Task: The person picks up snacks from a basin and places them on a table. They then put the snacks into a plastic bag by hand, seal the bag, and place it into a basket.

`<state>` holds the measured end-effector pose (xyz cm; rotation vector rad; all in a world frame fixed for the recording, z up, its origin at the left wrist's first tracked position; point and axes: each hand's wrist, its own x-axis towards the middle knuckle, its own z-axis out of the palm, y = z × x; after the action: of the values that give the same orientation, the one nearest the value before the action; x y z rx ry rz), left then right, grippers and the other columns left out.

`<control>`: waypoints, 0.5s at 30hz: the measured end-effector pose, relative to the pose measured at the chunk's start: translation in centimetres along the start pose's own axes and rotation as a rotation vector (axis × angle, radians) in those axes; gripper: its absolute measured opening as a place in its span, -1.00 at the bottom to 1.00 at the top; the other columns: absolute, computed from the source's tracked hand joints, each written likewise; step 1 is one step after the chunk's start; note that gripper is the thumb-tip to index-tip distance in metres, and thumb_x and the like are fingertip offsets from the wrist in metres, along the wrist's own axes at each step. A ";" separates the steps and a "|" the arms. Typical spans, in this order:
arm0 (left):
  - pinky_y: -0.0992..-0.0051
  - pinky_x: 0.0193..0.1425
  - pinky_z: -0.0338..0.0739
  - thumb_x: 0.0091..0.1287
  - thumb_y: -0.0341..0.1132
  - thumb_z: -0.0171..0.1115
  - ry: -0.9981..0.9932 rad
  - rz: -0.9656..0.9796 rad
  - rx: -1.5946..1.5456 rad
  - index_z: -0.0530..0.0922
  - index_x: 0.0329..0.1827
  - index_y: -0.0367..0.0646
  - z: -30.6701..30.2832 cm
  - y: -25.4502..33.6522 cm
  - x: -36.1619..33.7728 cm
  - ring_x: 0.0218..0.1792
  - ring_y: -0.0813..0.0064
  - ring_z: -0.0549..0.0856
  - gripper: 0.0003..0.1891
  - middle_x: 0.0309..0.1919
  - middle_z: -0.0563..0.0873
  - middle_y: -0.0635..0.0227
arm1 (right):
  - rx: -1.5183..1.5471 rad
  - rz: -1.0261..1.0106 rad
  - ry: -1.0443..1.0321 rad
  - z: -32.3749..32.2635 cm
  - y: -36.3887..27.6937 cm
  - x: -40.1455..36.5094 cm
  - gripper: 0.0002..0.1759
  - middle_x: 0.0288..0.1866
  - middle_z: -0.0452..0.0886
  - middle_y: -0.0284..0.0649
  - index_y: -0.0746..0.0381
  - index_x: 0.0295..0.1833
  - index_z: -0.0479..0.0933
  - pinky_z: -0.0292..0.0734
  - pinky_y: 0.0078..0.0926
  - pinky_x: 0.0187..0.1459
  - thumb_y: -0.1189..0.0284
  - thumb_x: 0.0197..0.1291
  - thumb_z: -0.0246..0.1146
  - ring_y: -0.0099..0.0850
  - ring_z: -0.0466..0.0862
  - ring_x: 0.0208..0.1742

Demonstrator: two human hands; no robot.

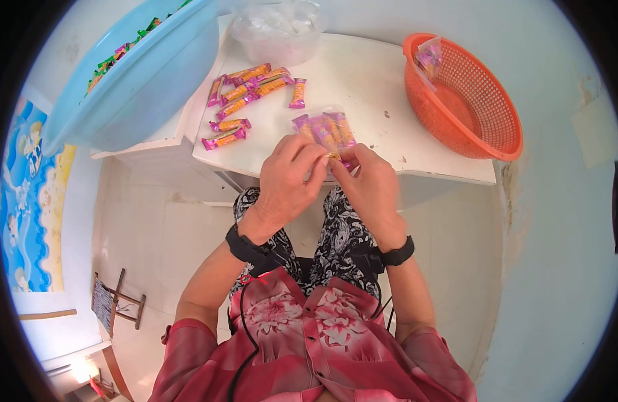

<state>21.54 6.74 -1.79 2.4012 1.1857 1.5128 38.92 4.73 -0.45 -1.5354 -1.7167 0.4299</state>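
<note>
A clear plastic bag point(327, 127) with several purple-and-orange wrapped candy bars inside lies at the near edge of the white table. My left hand point(290, 175) pinches the bag's near end, thumb and forefinger pressed together. Close beside it, my right hand point(370, 185) grips the same end, its fingertips almost meeting those of the left. Part of the bag's near end is hidden behind the fingers. To the left, loose wrapped candy bars point(239, 105) lie in a scattered group, with one single candy bar point(297, 94) a little apart from them.
A large blue basin point(168, 74) holding colourful wrapped pieces stands at the left. At the back is a clear tub point(275, 40) of thin plastic bags. An orange-red basket point(486, 100) with a filled bag point(428, 59) inside sits at the right of the white table point(382, 87).
</note>
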 end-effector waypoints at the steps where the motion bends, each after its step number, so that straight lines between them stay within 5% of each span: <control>1: 0.31 -0.21 0.68 0.36 -0.51 0.46 0.002 0.008 0.004 0.73 -0.07 -0.22 0.0 -0.2 -0.1 -0.18 0.22 0.76 -0.87 -0.12 0.73 0.25 | 0.010 -0.007 0.006 0.3 0.0 0.0 -0.76 -0.26 0.82 -0.13 0.26 -0.08 0.70 0.63 -0.23 -0.28 0.32 0.32 0.50 -0.22 0.77 -0.38; 9: 0.41 -0.25 0.63 0.42 -0.44 0.46 -0.011 -0.145 -0.118 0.69 0.14 -0.23 -1.1 -0.5 -0.5 -0.26 0.37 0.76 -0.73 -0.11 0.77 0.24 | 0.249 -0.008 0.026 1.5 1.6 -0.5 -0.64 -0.04 0.88 -0.10 0.29 0.18 0.65 0.68 -0.35 -0.27 0.45 0.34 0.51 -0.36 0.78 -0.41; 15: 0.42 -0.20 0.62 0.51 -0.41 0.38 -0.042 -0.338 -0.128 0.62 0.35 -0.23 -1.1 -2.2 -0.8 -0.23 0.41 0.77 -0.62 -0.09 0.82 0.24 | 0.329 0.073 0.026 1.4 1.0 -0.4 -0.65 -0.03 0.87 -0.11 0.32 0.19 0.62 0.67 -0.39 -0.31 0.51 0.36 0.48 -0.41 0.77 -0.43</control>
<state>19.23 7.45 -2.79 2.0169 1.3568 1.3793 38.59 4.86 -2.17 -1.3590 -1.4872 0.6899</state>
